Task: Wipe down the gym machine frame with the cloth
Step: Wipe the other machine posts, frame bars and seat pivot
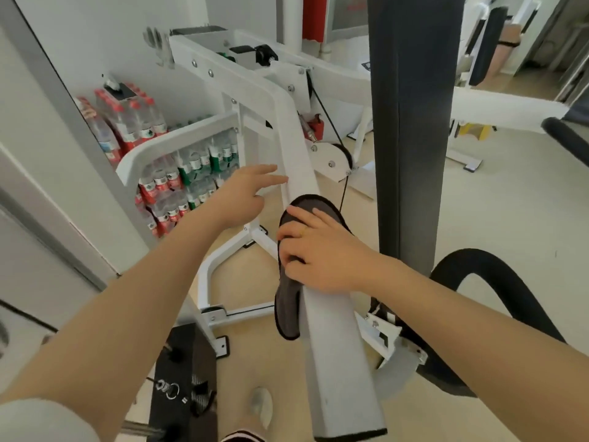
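Left hand: fingers straight and spread, holding nothing, fingertips just at the side of the white frame beam. Right hand: fingers curled over the dark cloth, pressing it onto the same beam (one end hangs down the left side). The beam's long axis runs up and away from that grip, so unwiped metal lies ahead; the right hand is nearer. Right of it, a dark upright pad, beige floor

Gym: white weight machines, pads
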`<control>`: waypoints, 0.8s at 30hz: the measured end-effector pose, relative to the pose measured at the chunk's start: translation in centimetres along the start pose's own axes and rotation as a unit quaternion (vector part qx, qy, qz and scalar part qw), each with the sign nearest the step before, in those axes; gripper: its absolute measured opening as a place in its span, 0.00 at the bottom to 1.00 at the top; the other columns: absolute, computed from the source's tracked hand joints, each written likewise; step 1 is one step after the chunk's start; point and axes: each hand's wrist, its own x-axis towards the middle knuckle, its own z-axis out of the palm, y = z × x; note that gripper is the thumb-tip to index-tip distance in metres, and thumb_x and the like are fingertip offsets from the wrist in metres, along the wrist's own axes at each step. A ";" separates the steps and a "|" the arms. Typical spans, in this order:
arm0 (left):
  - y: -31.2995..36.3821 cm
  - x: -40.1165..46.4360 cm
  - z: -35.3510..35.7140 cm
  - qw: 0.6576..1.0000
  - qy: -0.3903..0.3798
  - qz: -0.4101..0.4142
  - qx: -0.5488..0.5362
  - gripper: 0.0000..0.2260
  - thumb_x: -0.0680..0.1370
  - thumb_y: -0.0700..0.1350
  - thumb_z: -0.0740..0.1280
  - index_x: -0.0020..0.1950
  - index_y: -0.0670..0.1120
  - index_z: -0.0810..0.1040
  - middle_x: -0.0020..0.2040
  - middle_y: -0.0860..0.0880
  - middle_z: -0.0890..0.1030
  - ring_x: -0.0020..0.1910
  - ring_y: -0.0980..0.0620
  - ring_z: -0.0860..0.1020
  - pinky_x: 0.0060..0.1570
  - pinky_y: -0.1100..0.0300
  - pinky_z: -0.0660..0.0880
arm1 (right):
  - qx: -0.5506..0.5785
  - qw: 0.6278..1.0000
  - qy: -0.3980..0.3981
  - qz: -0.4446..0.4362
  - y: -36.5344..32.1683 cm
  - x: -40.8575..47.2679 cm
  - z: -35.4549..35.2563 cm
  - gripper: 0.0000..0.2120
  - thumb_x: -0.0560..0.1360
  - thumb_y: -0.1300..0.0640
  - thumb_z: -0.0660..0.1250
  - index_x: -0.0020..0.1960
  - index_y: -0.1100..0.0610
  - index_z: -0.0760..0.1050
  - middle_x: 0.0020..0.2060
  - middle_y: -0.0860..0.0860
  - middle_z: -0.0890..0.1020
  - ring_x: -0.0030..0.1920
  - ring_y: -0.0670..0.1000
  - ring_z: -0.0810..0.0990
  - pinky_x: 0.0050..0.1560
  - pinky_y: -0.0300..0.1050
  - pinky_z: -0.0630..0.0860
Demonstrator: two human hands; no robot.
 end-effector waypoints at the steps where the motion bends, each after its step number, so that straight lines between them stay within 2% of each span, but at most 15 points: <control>1: 0.3 -0.7 0.1 1.000 -0.002 -0.005 -0.002 0.28 0.73 0.28 0.55 0.69 0.51 0.69 0.74 0.49 0.61 0.74 0.49 0.55 0.73 0.54 0.51 | -0.013 1.000 0.013 0.006 0.2 0.7 -0.1 0.14 0.79 0.52 0.53 0.56 0.51 0.75 0.70 0.44 0.65 0.76 0.48 0.43 0.73 0.49 0.38; 3: 1.1 -2.3 0.0 1.000 -0.005 -0.015 -0.012 0.29 0.73 0.28 0.55 0.71 0.50 0.66 0.74 0.49 0.60 0.74 0.50 0.55 0.72 0.57 0.50 | -0.037 0.999 0.023 0.012 0.4 2.0 -0.4 0.16 0.80 0.52 0.52 0.60 0.52 0.75 0.71 0.45 0.64 0.76 0.49 0.44 0.73 0.50 0.40; 8: 2.7 -6.1 -0.7 0.998 0.025 -0.037 -0.049 0.27 0.74 0.29 0.56 0.70 0.48 0.68 0.72 0.50 0.65 0.72 0.54 0.60 0.65 0.68 0.51 | -0.045 0.998 -0.040 -0.027 0.1 0.0 -0.4 0.16 0.81 0.53 0.51 0.63 0.51 0.73 0.71 0.44 0.64 0.76 0.48 0.42 0.74 0.50 0.38; 11: 3.8 -7.9 -0.7 0.996 0.025 -0.039 -0.074 0.26 0.75 0.29 0.55 0.69 0.49 0.69 0.72 0.52 0.66 0.70 0.57 0.61 0.63 0.71 0.52 | -0.019 0.995 -0.054 -0.085 -1.6 -4.0 0.5 0.14 0.81 0.53 0.52 0.57 0.50 0.76 0.65 0.43 0.70 0.74 0.45 0.48 0.72 0.45 0.37; 14: 5.6 -9.1 -0.3 0.996 -0.020 -0.007 -0.088 0.25 0.75 0.29 0.54 0.67 0.50 0.70 0.71 0.54 0.66 0.66 0.64 0.61 0.58 0.82 0.50 | -0.016 0.987 -0.031 -0.158 -3.2 -8.3 1.9 0.18 0.80 0.51 0.49 0.53 0.49 0.78 0.56 0.42 0.76 0.70 0.44 0.57 0.71 0.40 0.35; 16: 7.0 -9.8 0.3 0.996 -0.045 0.024 -0.071 0.25 0.75 0.29 0.54 0.66 0.49 0.72 0.70 0.53 0.67 0.66 0.63 0.61 0.56 0.84 0.49 | -0.012 0.981 -0.025 -0.193 -3.8 -10.4 2.6 0.18 0.79 0.50 0.49 0.52 0.48 0.78 0.53 0.41 0.77 0.66 0.44 0.61 0.70 0.39 0.35; 19: 9.1 -11.2 0.9 0.995 -0.067 0.047 -0.049 0.22 0.76 0.31 0.55 0.65 0.47 0.74 0.70 0.51 0.68 0.69 0.56 0.62 0.61 0.76 0.50 | -0.004 0.979 -0.035 -0.202 -3.9 -10.8 2.6 0.20 0.79 0.48 0.48 0.54 0.49 0.78 0.56 0.43 0.77 0.67 0.44 0.62 0.71 0.40 0.38; 21: 10.2 -12.6 1.1 0.995 -0.070 0.038 -0.054 0.20 0.78 0.33 0.55 0.68 0.46 0.71 0.70 0.49 0.68 0.70 0.53 0.63 0.63 0.71 0.52 | -0.003 0.981 -0.008 -0.193 -3.3 -10.1 2.4 0.24 0.77 0.44 0.46 0.57 0.51 0.77 0.59 0.45 0.76 0.69 0.46 0.62 0.71 0.41 0.41; 24: 11.6 -15.3 1.1 0.995 -0.036 0.001 -0.093 0.19 0.80 0.37 0.55 0.71 0.45 0.66 0.71 0.48 0.67 0.69 0.54 0.64 0.58 0.75 0.54 | -0.010 0.992 0.036 -0.123 -3.1 -9.8 2.8 0.26 0.77 0.44 0.45 0.68 0.51 0.69 0.71 0.47 0.67 0.74 0.49 0.54 0.72 0.45 0.41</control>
